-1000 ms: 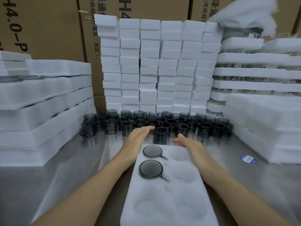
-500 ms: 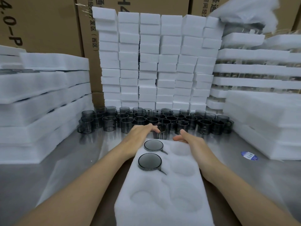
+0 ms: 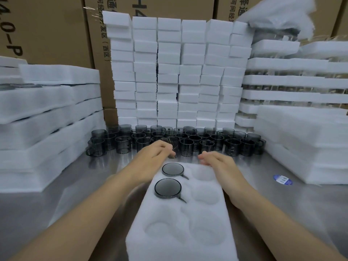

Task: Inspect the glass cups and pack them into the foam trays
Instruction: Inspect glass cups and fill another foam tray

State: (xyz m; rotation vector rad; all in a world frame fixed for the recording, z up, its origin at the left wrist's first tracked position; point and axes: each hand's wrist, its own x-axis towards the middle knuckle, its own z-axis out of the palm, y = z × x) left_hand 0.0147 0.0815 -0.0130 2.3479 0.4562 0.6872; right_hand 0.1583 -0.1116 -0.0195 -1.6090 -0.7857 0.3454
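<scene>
A white foam tray [image 3: 180, 243] lies lengthwise on the steel table in front of me. Two dark glass cups sit in its left column: one in the far pocket [image 3: 172, 169], one just behind it [image 3: 167, 188]. The other pockets hold nothing. Several loose dark glass cups [image 3: 207, 141] stand in rows beyond the tray. My left hand [image 3: 156, 152] reaches past the tray's far left corner and its fingers curl round a blurred, tilted glass cup [image 3: 172, 145]. My right hand [image 3: 214, 160] hovers over the tray's far right corner, fingers relaxed, holding nothing.
Stacks of foam trays [image 3: 47, 119] line the left side, and more stacks [image 3: 301, 140] line the right. A wall of white foam blocks [image 3: 178, 72] stands behind the cups, with cardboard boxes [image 3: 47, 25] behind it. A blue sticker [image 3: 282, 179] lies on the table [image 3: 62, 194] at the right.
My left hand has moved forward onto a front-row cup and closed round it, tilting it. My right hand has edged forward along the tray's far corner.
</scene>
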